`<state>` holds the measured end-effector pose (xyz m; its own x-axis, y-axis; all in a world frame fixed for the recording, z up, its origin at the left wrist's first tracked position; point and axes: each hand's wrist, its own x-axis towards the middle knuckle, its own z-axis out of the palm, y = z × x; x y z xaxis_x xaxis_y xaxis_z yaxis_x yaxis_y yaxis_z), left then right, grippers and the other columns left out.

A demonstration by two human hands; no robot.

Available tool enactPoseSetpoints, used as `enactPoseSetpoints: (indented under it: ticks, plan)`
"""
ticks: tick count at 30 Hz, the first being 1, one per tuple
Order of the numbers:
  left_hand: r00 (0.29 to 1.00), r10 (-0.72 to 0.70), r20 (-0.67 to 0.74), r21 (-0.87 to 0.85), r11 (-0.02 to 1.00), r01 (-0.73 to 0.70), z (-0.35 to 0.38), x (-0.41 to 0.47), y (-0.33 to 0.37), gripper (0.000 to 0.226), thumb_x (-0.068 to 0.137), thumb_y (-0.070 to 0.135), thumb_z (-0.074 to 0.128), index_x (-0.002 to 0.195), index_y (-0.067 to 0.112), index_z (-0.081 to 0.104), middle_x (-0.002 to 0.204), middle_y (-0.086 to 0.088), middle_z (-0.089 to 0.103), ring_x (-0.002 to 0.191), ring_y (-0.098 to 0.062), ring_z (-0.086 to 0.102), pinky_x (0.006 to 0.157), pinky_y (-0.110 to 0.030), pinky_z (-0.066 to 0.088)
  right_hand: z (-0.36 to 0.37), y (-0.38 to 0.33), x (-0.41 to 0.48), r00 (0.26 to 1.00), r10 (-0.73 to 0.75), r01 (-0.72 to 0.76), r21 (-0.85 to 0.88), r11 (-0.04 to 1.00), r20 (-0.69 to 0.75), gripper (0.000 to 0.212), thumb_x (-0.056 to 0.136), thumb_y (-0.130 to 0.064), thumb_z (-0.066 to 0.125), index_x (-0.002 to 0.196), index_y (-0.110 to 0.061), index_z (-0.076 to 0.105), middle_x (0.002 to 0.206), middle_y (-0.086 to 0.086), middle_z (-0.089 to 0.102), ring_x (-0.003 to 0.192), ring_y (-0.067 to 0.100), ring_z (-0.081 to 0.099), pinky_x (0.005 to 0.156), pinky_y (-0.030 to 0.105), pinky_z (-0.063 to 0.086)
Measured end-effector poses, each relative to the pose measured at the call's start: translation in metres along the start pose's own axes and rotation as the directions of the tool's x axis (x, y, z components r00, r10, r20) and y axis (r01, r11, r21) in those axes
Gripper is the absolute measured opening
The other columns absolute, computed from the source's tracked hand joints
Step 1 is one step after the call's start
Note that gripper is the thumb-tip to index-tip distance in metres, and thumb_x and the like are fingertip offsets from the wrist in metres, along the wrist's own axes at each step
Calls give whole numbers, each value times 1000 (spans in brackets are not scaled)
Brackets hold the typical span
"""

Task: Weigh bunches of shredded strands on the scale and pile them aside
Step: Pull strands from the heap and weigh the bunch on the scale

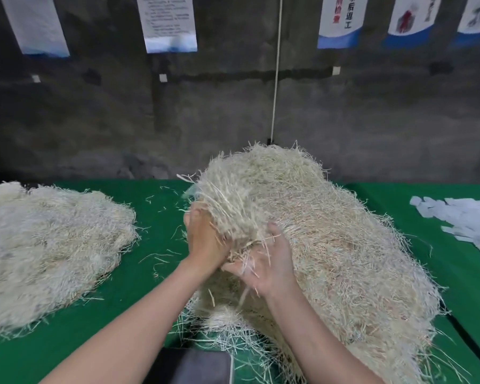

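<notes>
Both hands are dug into the near-left side of the big heap of shredded strands (344,259) on the green table (161,206) — the left hand (205,242) is curled round a lifted bunch (233,200), and the right hand (266,261) is cupped palm-up under it with its fingers bent into the strands. A flatter pile (47,245) sits well apart on the left — some paper slips (471,217) lie far right.

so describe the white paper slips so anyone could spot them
Start at the green table. At its far right edge, right of the big heap of strands, lies a small pile of paper slips. They are flat, bluish-white pieces, not thin tan strands.
</notes>
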<state>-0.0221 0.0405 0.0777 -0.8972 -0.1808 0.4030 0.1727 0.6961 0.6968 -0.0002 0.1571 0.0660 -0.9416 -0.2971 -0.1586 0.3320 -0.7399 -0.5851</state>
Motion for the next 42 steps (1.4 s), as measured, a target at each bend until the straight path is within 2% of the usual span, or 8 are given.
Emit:
enactPoseSetpoints:
  ticks: [8, 10, 13, 18, 25, 29, 36, 42]
  plan:
    - [769, 163, 619, 295, 858, -420, -14, -57, -39, 19, 82, 26, 57, 99, 23, 64, 144, -3, 40, 143, -21, 12, 118, -47, -1, -7, 39, -2, 957, 122, -186, -231, 955, -264, 43, 95, -36, 49, 107, 5, 58, 97, 23, 63, 91, 36, 60, 89, 48, 49]
    - [686, 195, 701, -54, 974, -222, -42, -63, -45, 27, 83, 42, 59, 105, 29, 66, 125, 6, 59, 126, -14, 47, 109, -43, 33, -12, 42, 0, 944, 38, -176, -404, 897, -327, 45, 95, -31, 50, 127, 1, 51, 123, 21, 56, 113, 35, 53, 104, 49, 38]
    - [953, 0, 304, -346, 932, 111, -77, -62, -55, 21, 78, 42, 66, 93, 28, 70, 100, 16, 69, 93, 5, 61, 98, -36, 46, -8, 39, -2, 852, -219, -115, -578, 808, -476, 60, 93, -24, 54, 141, 0, 28, 144, 21, 35, 132, 37, 35, 108, 47, 29]
    - [915, -80, 396, -333, 916, 224, -71, -82, -60, 101, 58, 77, 50, 144, 51, 5, 156, 15, -9, 142, -7, 0, 112, -46, 10, 21, 84, -3, 861, -434, -10, -861, 509, -266, 64, 93, -23, 53, 146, -11, 19, 149, 6, 29, 134, 25, 34, 97, 24, 30]
    - [717, -572, 397, -715, 298, 633, -53, -93, -98, 67, 82, 42, 69, 135, 11, 43, 138, -10, 48, 98, -15, 62, 74, -28, 54, 31, 154, -25, 985, -112, -75, -912, 403, -131, 62, 87, -31, 61, 141, -19, 32, 144, 3, 33, 123, 10, 45, 103, 31, 41]
    - [672, -644, 364, -566, 420, 709, -61, -97, -143, 87, 80, 37, 72, 147, 9, 24, 148, -17, 33, 132, -34, 38, 109, -50, 31, 8, 134, -49, 998, 48, -60, -918, 391, -45, 53, 72, -24, 77, 110, -37, 43, 124, -8, 44, 92, -4, 61, 77, 17, 52]
    - [792, -377, 480, -398, 711, 579, -43, -123, -146, 87, 82, 46, 66, 149, 13, 21, 155, -9, 23, 139, -27, 28, 110, -46, 27, -7, 146, -62, 983, 65, 167, -984, 55, 171, 137, 56, -31, 89, 129, -65, -22, 146, -17, -36, 135, 6, -24, 104, 36, -2]
    - [639, -207, 741, -342, 702, 625, -57, -121, -147, 82, 73, 55, 66, 141, 45, 22, 156, 6, 15, 136, -20, 24, 109, -47, 22, -19, 146, -58, 994, 108, -10, -999, -44, -15, 96, 74, -17, 78, 144, -38, 16, 153, 4, 24, 123, 21, 49, 97, 31, 44]
